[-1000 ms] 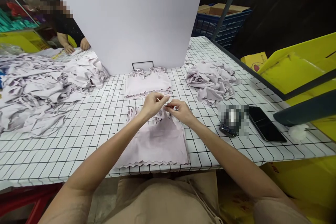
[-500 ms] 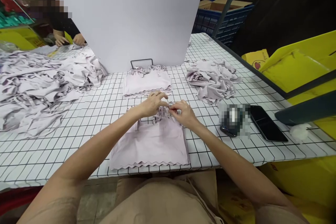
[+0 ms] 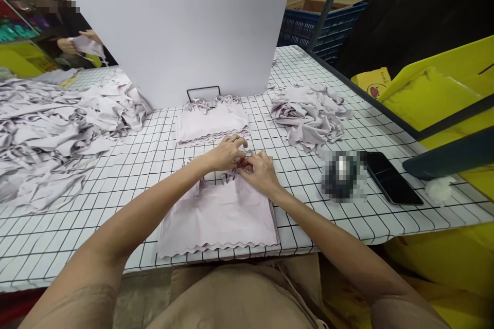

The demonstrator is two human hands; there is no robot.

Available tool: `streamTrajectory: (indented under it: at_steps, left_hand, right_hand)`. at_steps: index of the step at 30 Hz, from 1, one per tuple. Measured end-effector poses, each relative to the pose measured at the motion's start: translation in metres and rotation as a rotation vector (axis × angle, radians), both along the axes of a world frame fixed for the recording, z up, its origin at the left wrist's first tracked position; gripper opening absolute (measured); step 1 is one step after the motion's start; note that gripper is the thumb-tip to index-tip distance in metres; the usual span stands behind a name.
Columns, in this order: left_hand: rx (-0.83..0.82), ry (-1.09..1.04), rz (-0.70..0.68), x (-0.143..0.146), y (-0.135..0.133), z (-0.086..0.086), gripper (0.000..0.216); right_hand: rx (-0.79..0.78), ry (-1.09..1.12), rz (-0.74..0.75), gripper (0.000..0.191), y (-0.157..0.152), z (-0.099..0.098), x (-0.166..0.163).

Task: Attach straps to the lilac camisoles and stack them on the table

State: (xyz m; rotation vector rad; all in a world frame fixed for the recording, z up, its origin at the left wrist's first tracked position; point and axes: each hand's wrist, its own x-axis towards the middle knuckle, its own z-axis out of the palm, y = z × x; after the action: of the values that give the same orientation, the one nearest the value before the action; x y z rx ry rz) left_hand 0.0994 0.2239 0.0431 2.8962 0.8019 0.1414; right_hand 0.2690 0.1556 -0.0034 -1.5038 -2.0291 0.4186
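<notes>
A pale lilac camisole top [image 3: 216, 216] with a wavy hem lies flat on a stack of the same near the table's front edge. My left hand [image 3: 228, 153] is at its upper edge, fingers curled and pinching a shoulder strap. Close against it, my right hand [image 3: 259, 169] also has its fingers closed on the strap, and its heel rests over the top's right corner. The fingers hide most of the strap. Just beyond lies a second pile of folded tops [image 3: 212, 121], straps pointing away from me.
Loose lilac garments are heaped on the left [image 3: 69, 123] and in a smaller heap [image 3: 309, 113] at right. A white board [image 3: 173, 25] stands behind a black wire stand [image 3: 203, 88]. A phone [image 3: 391, 180] and a blurred-out object [image 3: 341, 177] lie right. Another person handles cloth far left.
My right hand has shifted slightly left and turned inward, nearer to my left hand. The camera view has shifted a little. Far left, the other person's hands have lifted a piece of cloth.
</notes>
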Motion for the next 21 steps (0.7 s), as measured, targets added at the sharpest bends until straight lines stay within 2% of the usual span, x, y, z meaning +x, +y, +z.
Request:
streamTrajectory:
  at_steps: [5, 11, 13, 17, 19, 21]
  left_hand:
    - [-0.058, -0.083, -0.01, -0.001, -0.002, 0.01, 0.012]
    - [-0.17, -0.128, -0.012, -0.002, -0.009, 0.021, 0.015]
    - [-0.138, -0.066, -0.008, -0.002, -0.01, 0.026, 0.015]
    - [0.03, 0.036, 0.026, -0.01, -0.019, 0.042, 0.017]
    - [0.096, 0.04, 0.047, -0.02, -0.034, 0.051, 0.018]
    - [0.081, 0.037, 0.047, -0.033, -0.055, 0.06, 0.019]
  right_hand:
    - [0.009, 0.038, -0.014, 0.013, -0.001, 0.0, -0.001]
    - [0.104, 0.09, 0.008, 0.016, -0.002, -0.003, 0.001]
    - [0.123, 0.082, 0.02, 0.016, -0.003, -0.003, 0.001]
    - [0.153, 0.059, 0.03, 0.017, -0.004, -0.004, 0.002]
    - [0.165, 0.061, 0.024, 0.017, -0.004, -0.004, 0.002]
    - [0.165, 0.075, 0.022, 0.018, -0.004, -0.005, 0.002]
